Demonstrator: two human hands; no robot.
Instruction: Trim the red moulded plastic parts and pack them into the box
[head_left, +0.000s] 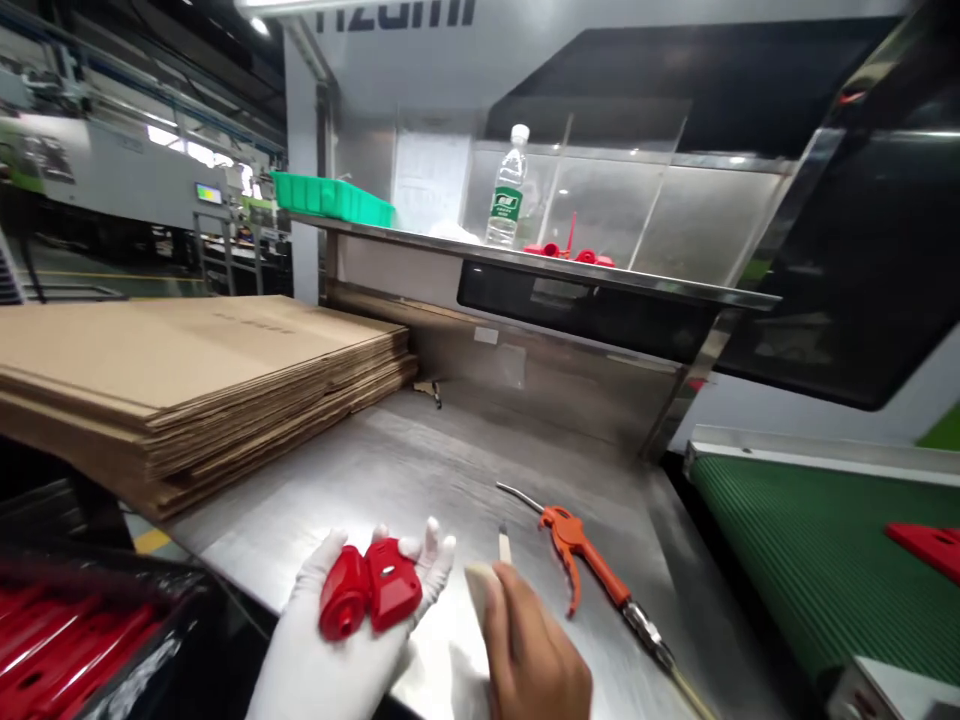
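Observation:
My left hand point(337, 640), in a white glove, lies palm up near the front of the steel table and holds two red plastic parts point(369, 592) side by side. Just to its right, my bare right hand point(529, 655) grips a small knife with a pale handle point(501, 560), its tip pointing away from me. An orange air blow gun point(581, 555) with a thin metal nozzle lies on the steel table point(390, 470) to the right of both hands.
A stack of flat cardboard sheets point(187, 370) covers the table's left. A black bin of red parts point(67, 630) sits at lower left. A green conveyor belt point(817, 560) at right carries a red part point(930, 545). The shelf above holds a water bottle point(508, 190), a green tray point(330, 195) and red pieces point(570, 252).

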